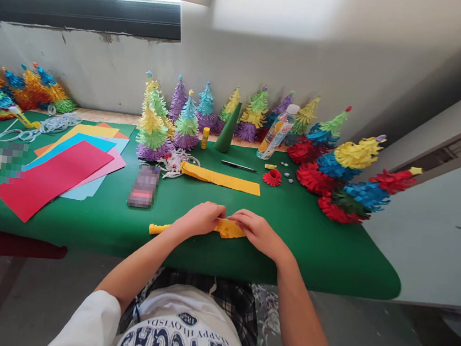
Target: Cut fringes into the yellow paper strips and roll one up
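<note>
Both hands are closed on a yellow-orange paper strip [230, 229] near the table's front edge. My left hand [202, 218] pinches its upper edge, and one end of the strip sticks out to the left below that wrist. My right hand [257, 233] grips the strip a little further right, with fingertips bent toward the left hand. The paper between them looks creased. Behind the hands lies a second yellow-orange strip [229, 180], with a curled red paper ring [272, 178] to its right. A dark green paper cone [229, 129] stands farther back.
Several fringed paper trees [152, 125] line the wall, curving round on the right. A bottle [277, 133], a glue stick [205, 138] and a black pen [238, 166] are behind the strips. Leftward are a phone [143, 185], coloured sheets [57, 175] and scissors [26, 122].
</note>
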{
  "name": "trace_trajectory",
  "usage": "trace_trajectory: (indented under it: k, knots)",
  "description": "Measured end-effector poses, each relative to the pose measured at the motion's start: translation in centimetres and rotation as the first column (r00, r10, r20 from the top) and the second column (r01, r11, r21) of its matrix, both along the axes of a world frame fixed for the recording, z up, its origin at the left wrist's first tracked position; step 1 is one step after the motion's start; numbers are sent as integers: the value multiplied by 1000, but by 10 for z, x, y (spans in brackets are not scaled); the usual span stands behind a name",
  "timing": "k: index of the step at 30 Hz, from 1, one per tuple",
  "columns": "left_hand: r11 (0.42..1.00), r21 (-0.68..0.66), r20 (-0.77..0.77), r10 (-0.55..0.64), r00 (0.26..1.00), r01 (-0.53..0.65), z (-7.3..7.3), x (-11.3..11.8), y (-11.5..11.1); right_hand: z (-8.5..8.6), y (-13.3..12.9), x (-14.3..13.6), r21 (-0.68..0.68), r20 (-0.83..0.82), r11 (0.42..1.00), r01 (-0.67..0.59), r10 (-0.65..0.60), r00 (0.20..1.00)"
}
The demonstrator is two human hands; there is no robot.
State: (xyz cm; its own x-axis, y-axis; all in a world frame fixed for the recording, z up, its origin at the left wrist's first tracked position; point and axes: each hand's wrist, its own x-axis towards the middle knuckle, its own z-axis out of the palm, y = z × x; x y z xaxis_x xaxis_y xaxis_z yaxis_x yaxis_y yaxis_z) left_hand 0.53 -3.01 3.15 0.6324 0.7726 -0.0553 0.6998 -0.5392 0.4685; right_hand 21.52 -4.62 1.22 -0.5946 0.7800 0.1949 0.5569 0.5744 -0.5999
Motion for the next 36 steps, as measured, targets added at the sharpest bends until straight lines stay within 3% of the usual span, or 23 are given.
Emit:
trace_trajectory:
  k: [9, 21, 36]
  knots:
    - [998, 31, 1, -54, 999, 54, -2, -1, 0, -5, 1, 4, 37, 55, 999, 40, -42, 998]
    - [999, 21, 20, -43, 999, 43, 3, 0, -1, -6, 1, 7, 42, 8, 996, 78, -78, 997]
    - [1000, 14, 61, -3, 998, 2, -4, -2, 5, -11, 2, 9, 66, 3, 992, 104, -104, 995]
